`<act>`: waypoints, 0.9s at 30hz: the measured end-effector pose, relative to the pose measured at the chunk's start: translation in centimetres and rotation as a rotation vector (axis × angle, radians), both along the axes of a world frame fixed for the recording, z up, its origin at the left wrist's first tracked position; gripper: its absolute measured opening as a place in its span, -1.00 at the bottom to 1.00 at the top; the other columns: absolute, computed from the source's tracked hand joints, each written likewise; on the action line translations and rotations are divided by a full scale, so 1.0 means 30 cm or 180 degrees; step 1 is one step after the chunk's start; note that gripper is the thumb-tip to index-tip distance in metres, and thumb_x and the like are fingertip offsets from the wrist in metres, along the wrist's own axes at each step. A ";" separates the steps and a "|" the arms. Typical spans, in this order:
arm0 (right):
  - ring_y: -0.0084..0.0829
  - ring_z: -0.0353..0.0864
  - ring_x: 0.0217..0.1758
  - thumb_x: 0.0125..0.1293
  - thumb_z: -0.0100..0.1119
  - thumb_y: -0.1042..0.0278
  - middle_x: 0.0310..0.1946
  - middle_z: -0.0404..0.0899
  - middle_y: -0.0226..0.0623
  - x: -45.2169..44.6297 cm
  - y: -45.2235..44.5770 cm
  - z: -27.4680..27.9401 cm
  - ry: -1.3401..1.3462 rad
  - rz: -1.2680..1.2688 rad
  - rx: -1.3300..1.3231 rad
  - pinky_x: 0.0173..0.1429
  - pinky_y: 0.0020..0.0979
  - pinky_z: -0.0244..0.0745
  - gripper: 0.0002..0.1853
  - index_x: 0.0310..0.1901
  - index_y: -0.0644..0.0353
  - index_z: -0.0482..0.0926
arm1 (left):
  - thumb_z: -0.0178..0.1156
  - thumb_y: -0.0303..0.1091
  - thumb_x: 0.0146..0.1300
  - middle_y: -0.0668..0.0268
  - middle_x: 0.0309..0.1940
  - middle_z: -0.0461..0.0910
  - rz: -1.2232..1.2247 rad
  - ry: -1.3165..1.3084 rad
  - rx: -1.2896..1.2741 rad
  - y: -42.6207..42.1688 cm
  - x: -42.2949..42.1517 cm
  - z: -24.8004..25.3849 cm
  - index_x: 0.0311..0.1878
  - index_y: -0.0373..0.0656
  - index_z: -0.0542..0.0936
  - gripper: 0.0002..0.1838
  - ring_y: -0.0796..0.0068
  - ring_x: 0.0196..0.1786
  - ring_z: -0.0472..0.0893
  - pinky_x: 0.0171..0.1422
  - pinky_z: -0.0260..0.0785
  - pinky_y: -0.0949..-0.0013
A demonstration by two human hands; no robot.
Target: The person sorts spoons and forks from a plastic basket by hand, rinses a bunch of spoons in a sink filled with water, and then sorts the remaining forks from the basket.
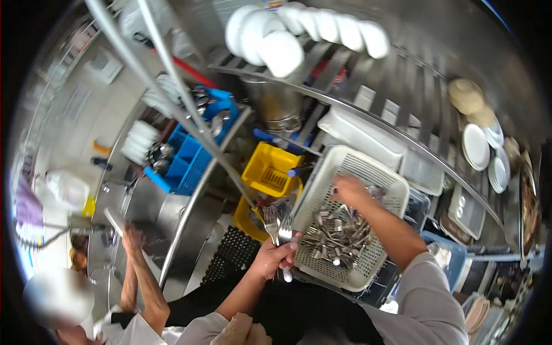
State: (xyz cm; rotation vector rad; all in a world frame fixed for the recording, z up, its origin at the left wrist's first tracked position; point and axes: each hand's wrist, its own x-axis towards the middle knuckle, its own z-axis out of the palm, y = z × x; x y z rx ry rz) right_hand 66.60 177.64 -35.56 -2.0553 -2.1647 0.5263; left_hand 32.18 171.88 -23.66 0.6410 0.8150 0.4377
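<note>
My left hand is closed around a small bunch of forks, tines up, their handle ends sticking out below the fist. My right hand is inside a pale perforated basket, over its upper part. Its fingers are bent and pressed together above the heap, and what they grip, if anything, is hidden. Loose metal cutlery lies jumbled in the basket, with several fork heads and handles showing.
Yellow baskets and a black perforated mat lie left of the basket. Beyond stands a blue cutlery holder beside the sink. A co-worker's hands hold a pale object there. A slatted steel shelf with white dishes overhangs the basket.
</note>
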 end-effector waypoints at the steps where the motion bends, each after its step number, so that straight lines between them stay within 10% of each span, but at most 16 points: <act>1: -0.02 0.64 0.16 0.15 0.49 0.23 -0.01 0.69 -0.13 0.031 -0.003 0.016 0.0245 0.0180 0.0140 0.24 -0.08 0.57 -0.66 -0.06 0.13 0.67 | 0.28 -0.37 0.46 0.42 -0.59 0.47 0.0055 0.0024 0.0054 -0.008 -0.019 0.014 0.22 -0.24 0.59 -0.67 0.64 -0.64 0.35 -0.47 0.33 0.49; 6: -0.08 0.69 0.00 0.18 0.39 0.43 -0.17 0.72 -0.17 0.074 -0.026 0.297 0.0714 -0.0017 0.0628 0.11 -0.11 0.57 -0.86 -0.22 0.13 0.66 | 0.32 -0.31 0.45 0.31 -0.50 0.59 0.0438 -0.0271 0.0495 -0.077 -0.196 -0.012 -0.03 -0.33 0.63 -0.75 0.46 -0.39 0.61 -0.17 0.52 0.30; 11: -0.42 0.66 -0.21 0.30 0.29 0.58 -0.29 0.67 -0.29 -0.047 0.020 0.542 0.1453 -0.0955 0.1099 -0.09 -0.39 0.55 -0.92 -0.21 0.21 0.62 | 0.18 -0.12 0.52 0.45 -0.55 0.35 0.1214 -0.1944 -0.0908 -0.202 -0.419 -0.163 -0.25 -0.18 0.64 -0.68 0.50 -0.43 0.39 -0.20 0.40 0.31; 15: -0.51 0.67 -0.29 0.42 0.25 0.58 -0.21 0.74 -0.29 -0.512 0.197 0.527 0.3029 -0.0561 0.1825 -0.15 -0.43 0.59 -0.87 -0.06 0.19 0.61 | 0.08 -0.16 0.62 0.58 -0.62 0.25 0.1147 -0.1686 -0.1581 -0.259 -0.525 -0.202 -0.22 -0.13 0.63 -0.69 0.64 -0.49 0.31 -0.32 0.30 0.41; 18: 0.03 0.73 0.01 0.27 0.32 0.50 -0.06 0.74 -0.04 -0.992 0.380 0.622 0.2147 0.0269 0.2521 0.12 -0.12 0.67 -0.69 0.06 0.12 0.66 | 0.13 -0.24 0.60 0.58 -0.62 0.24 0.1174 -0.1295 -0.1290 -0.189 -0.590 -0.159 -0.07 -0.16 0.63 -0.79 0.68 -0.54 0.27 -0.39 0.23 0.44; 24: 0.14 0.71 -0.07 0.39 0.14 0.42 -0.17 0.70 0.01 -1.467 0.919 0.356 0.1456 0.0178 0.1817 0.01 0.11 0.61 -0.90 -0.11 0.18 0.51 | 0.25 -0.29 0.53 0.50 -0.61 0.30 0.1148 -0.0052 -0.0394 -0.137 -0.683 -0.057 -0.04 -0.23 0.63 -0.81 0.59 -0.56 0.30 -0.40 0.28 0.42; 27: 0.15 0.67 -0.06 0.33 0.18 0.42 -0.18 0.67 0.05 -1.476 0.876 0.300 0.2257 -0.0547 0.2096 0.00 0.08 0.58 -0.85 -0.09 0.17 0.59 | 0.32 -0.25 0.45 0.39 -0.65 0.47 0.1307 0.0903 0.0166 -0.168 -0.773 -0.063 -0.33 -0.23 0.67 -0.74 0.52 -0.55 0.50 -0.33 0.47 0.36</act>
